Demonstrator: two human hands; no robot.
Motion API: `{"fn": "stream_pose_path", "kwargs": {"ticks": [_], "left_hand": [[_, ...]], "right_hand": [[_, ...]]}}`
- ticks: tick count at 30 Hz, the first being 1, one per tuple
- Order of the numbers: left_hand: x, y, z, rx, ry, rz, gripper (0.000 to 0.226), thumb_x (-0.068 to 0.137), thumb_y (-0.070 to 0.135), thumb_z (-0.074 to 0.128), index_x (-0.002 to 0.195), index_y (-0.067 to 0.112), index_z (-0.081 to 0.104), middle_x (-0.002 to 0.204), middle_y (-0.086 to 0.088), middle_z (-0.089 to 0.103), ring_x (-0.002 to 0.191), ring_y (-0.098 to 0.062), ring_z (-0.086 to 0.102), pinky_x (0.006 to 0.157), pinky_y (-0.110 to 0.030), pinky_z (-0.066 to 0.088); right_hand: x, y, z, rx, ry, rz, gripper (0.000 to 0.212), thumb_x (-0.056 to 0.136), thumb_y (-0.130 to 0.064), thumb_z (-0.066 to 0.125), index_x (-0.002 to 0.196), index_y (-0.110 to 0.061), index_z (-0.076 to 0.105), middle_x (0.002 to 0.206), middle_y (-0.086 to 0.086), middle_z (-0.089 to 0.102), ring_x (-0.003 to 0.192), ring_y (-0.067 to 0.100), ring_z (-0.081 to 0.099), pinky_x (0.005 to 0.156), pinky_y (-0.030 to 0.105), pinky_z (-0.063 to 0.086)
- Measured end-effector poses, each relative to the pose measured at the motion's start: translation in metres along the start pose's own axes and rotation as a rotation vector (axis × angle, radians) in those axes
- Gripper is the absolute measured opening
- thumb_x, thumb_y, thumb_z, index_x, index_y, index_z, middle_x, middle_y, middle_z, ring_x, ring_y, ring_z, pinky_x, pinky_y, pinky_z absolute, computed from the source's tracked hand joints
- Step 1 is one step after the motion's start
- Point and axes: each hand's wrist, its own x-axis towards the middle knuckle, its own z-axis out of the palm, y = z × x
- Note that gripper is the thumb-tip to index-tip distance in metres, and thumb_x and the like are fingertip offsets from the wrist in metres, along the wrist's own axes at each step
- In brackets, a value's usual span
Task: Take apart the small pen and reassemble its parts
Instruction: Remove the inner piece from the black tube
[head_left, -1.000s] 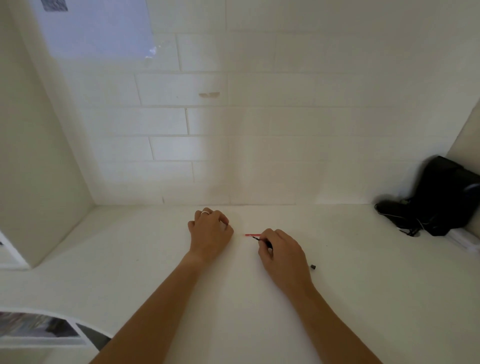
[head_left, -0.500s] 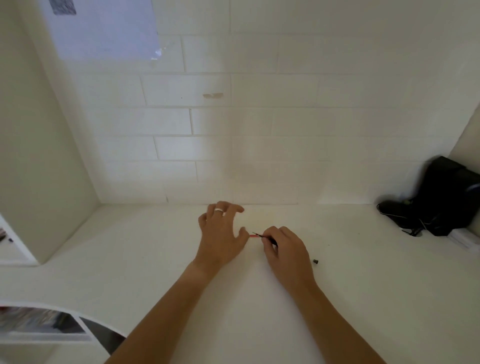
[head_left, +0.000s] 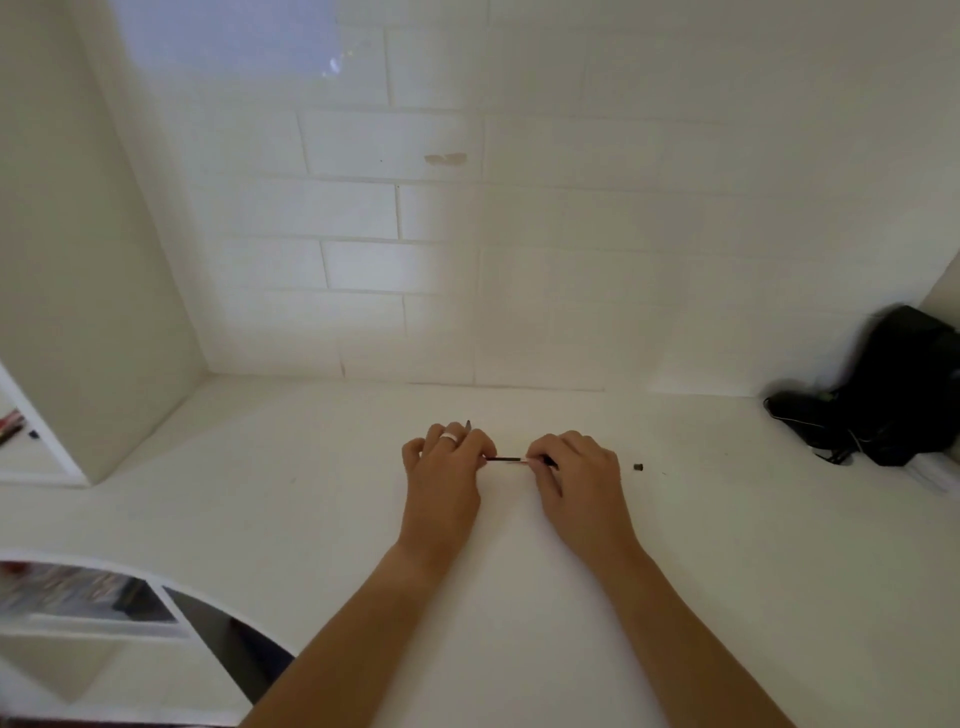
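Two bare hands are resting low on the white surface (head_left: 519, 597), close together. The left hand (head_left: 441, 478) is curling its fingers (head_left: 480, 447) tight around one end of the small pen (head_left: 506, 459). The right hand (head_left: 576, 478) is pinching the other end with its fingers (head_left: 540, 457) pressed together. The pen is lying flat and level between the two sets of fingers, a thin dark stick with a pale bit near the right fingers. A white ring (head_left: 450, 437) is sitting on a left finger. A tiny dark tip is poking up just behind the left fingers; I cannot tell what it is. A little dark pen piece (head_left: 638, 467) is lying alone on the surface, near the right hand's outer side. A black bag (head_left: 904, 384) is slumping far off to the right, against the wall.
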Motion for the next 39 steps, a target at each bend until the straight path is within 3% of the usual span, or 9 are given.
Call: {"fn": "stream_pose_path", "kwargs": {"ticks": [8,11,13,18,22,28,33,37,39], "left_hand": [[0.005,-0.013,-0.011,0.118,0.194,-0.199,0.053,0.059,-0.020,0.055,0.090,0.022,0.064,0.096,0.002,0.061,0.099,-0.023,0.053,0.084,-0.027,0.015],[0.009,-0.016,-0.016,0.148,0.248,-0.254,0.051,0.063,-0.021,0.061,0.093,0.020,0.065,0.096,-0.001,0.062,0.097,-0.025,0.054,0.086,-0.033,0.021],[0.016,-0.012,-0.016,0.154,0.247,-0.223,0.046,0.069,-0.017,0.066,0.093,0.022,0.066,0.095,0.001,0.063,0.096,-0.024,0.054,0.084,-0.030,0.017],[0.042,0.005,0.005,0.176,0.123,-0.033,0.035,0.074,-0.007,0.072,0.085,0.026,0.068,0.087,0.007,0.066,0.094,-0.021,0.059,0.083,-0.029,0.016],[0.059,0.014,0.023,0.232,0.019,0.016,0.034,0.068,-0.010,0.070,0.078,0.022,0.068,0.079,0.003,0.068,0.088,-0.023,0.059,0.077,-0.030,0.016],[0.071,0.016,0.034,0.276,-0.041,0.072,0.029,0.064,-0.007,0.075,0.074,0.019,0.069,0.072,0.001,0.068,0.081,-0.025,0.061,0.077,-0.034,0.021],[0.066,0.013,0.029,0.229,-0.021,0.087,0.035,0.068,-0.008,0.072,0.087,0.021,0.072,0.085,0.002,0.071,0.089,-0.023,0.063,0.076,-0.030,0.016],[0.042,0.017,0.016,0.160,-0.179,0.176,0.019,0.093,0.017,0.059,0.103,0.026,0.073,0.104,0.005,0.070,0.105,-0.018,0.059,0.091,-0.034,0.031],[0.030,0.014,0.013,0.158,-0.251,0.197,0.018,0.096,0.025,0.057,0.106,0.028,0.071,0.106,0.007,0.067,0.107,-0.015,0.058,0.093,-0.033,0.029]], "right_hand": [[0.001,0.005,0.002,-0.040,0.040,0.160,0.013,0.092,-0.014,0.062,0.092,-0.027,0.065,0.088,-0.007,0.060,0.084,0.018,0.057,0.083,0.031,0.030],[0.001,0.004,0.003,-0.052,0.016,0.176,0.010,0.091,-0.014,0.063,0.091,-0.024,0.066,0.090,-0.003,0.059,0.085,0.022,0.055,0.078,0.033,0.033],[0.000,0.002,0.005,-0.060,-0.024,0.157,0.008,0.091,-0.016,0.066,0.090,-0.024,0.066,0.091,-0.003,0.058,0.086,0.022,0.054,0.076,0.034,0.033],[0.002,0.005,0.007,0.007,-0.052,0.133,0.012,0.086,-0.015,0.073,0.087,-0.026,0.069,0.088,-0.004,0.056,0.084,0.019,0.050,0.073,0.032,0.034],[0.002,0.007,0.009,0.075,-0.031,0.111,0.016,0.082,-0.008,0.076,0.084,-0.023,0.071,0.082,-0.005,0.055,0.079,0.017,0.047,0.072,0.030,0.044],[0.003,0.008,0.009,0.079,-0.023,0.105,0.015,0.082,-0.009,0.076,0.083,-0.023,0.072,0.081,-0.006,0.056,0.078,0.016,0.048,0.071,0.034,0.047],[0.004,0.010,0.010,0.050,-0.025,0.090,0.014,0.082,-0.011,0.077,0.084,-0.024,0.071,0.079,-0.004,0.058,0.075,0.016,0.048,0.069,0.036,0.047],[0.004,0.009,0.009,0.017,-0.028,0.079,0.010,0.084,-0.016,0.075,0.084,-0.026,0.071,0.080,-0.005,0.059,0.076,0.018,0.053,0.069,0.036,0.046],[0.003,0.010,0.009,-0.009,-0.019,0.066,0.008,0.085,-0.019,0.074,0.084,-0.027,0.071,0.081,-0.006,0.060,0.077,0.018,0.053,0.068,0.035,0.044]]}}
